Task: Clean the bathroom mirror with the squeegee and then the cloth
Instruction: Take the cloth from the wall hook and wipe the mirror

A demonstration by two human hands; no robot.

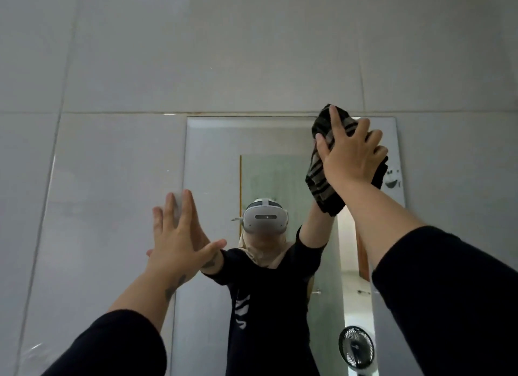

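Head view, looking up at a rectangular mirror (280, 140) set into a pale tiled wall (112, 151).

The right hand (351, 157) is pressing a dark striped cloth (322, 179) flat against the mirror's upper right area, near the top edge. Fingers are spreading wide over the cloth, palm bearing on it rather than curling around it; part of the cloth is hanging loose below the palm. Whether any fingertip is pinching a fold cannot be told.

The left hand (180, 235) is resting open and flat, fingers extended and mostly together, thumb out to the side, at the mirror's left edge where glass meets tile. It is holding nothing.

Both forearms are bare below black sleeves (448, 291).

The mirror is reflecting the person wearing a grey headset (265, 215), and a small fan (356, 347) low at right. Small dark marks (392, 178) are sitting near the mirror's right edge, just beside the cloth.
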